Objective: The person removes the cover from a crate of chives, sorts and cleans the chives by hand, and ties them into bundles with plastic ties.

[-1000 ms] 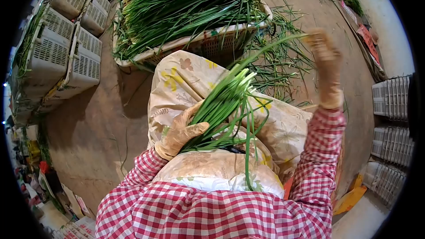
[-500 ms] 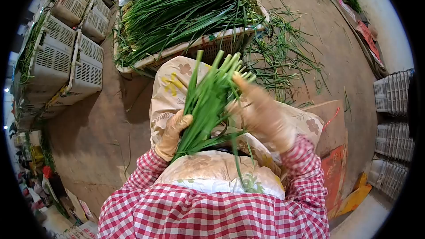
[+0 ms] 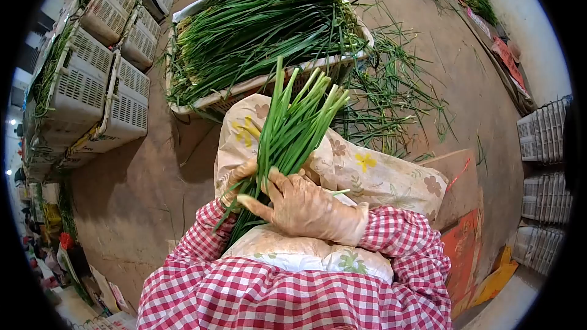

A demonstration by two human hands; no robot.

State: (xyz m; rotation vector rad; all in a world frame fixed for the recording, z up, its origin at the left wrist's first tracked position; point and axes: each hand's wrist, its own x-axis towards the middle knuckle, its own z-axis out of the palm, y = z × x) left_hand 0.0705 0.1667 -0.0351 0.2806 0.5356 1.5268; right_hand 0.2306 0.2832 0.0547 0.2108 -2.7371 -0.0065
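A bunch of green chives (image 3: 290, 119) stands over my lap, its pale cut ends pointing away from me. My left hand (image 3: 240, 180), in a tan glove, is wrapped round the lower left side of the bunch, with some fingers hidden by leaves. Across the front of the lower leaves lies my right hand (image 3: 299, 205), gloved too, its thumb stretched out to the left and its fingers resting against the bunch. Beneath both hands a stained floral apron (image 3: 391, 174) covers my knees. The leaf tips hang down by my left sleeve.
A lined crate (image 3: 183, 109) heaped with chives stands before my knees. Loose leaves (image 3: 397, 85) litter the floor to its right. White crates (image 3: 125, 98) are stacked at left, with more crates (image 3: 541, 186) at far right. Cardboard (image 3: 455, 177) lies by my right knee.
My right hand has come down from the cut ends to the lower leaves, moving left and nearer to me. The bunch stands more upright; my left hand still holds it.
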